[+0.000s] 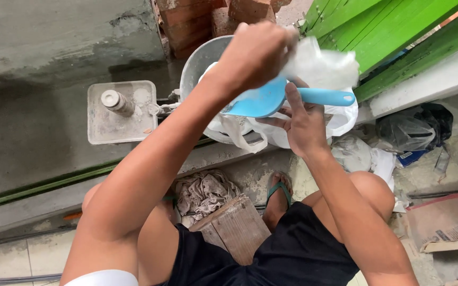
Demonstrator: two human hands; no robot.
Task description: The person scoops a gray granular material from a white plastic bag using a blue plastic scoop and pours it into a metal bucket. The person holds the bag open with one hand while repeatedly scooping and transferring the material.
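Note:
My left hand [255, 53] is raised and closed on a clear plastic bag [322, 66], held just above a blue plastic scoop [258, 101]. The scoop holds some pale powder. My right hand [303, 124] grips the scoop from below where its bowl meets the blue handle [327, 97], thumb pressed against it. Under both hands sits a grey metal bowl [200, 58] with a white plastic bag [343, 122] draped in and over it; its contents are hidden by my hands.
A grey square base with a metal cylinder [117, 108] stands left of the bowl. Bricks [186, 21] lie behind, green boards [393, 26] at right. A rag [202, 191], a wooden block [234, 228], my sandalled foot [278, 195], a black bag [412, 130] and cardboard [446, 222] surround my knees.

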